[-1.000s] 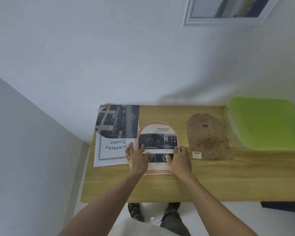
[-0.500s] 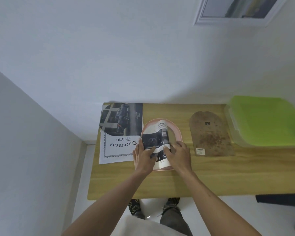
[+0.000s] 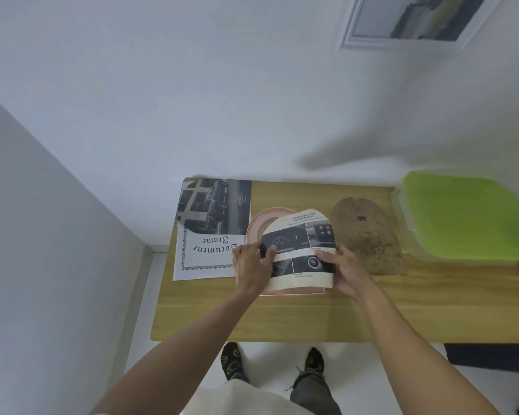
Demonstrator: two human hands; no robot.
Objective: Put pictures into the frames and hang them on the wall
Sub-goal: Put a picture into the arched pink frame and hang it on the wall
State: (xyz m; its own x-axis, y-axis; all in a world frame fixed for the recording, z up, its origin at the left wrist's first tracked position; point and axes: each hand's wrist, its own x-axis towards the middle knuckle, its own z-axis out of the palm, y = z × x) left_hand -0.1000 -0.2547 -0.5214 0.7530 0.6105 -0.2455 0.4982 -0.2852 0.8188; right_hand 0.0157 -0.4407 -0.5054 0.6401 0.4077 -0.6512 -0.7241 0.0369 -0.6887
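Both hands, left (image 3: 252, 272) and right (image 3: 346, 272), pinching arched picture (image 3: 300, 250), bowed above pink frame (image 3: 259, 226) at counter (image 3: 282, 319) centre, backing board (image 3: 369, 235) at 3 o'clock. Likely to crease if squeezed harder.

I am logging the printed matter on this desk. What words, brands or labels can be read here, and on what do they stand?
"ADVANCED": top of the arched picture, held by the left hand and right hand; the smaller lines on it are too blurred to read.
"Document Frame": upside down on the white insert sheet.
Car photo: small white brand text, too small to read.
Brown backing board: a small dark mark, unreadable.
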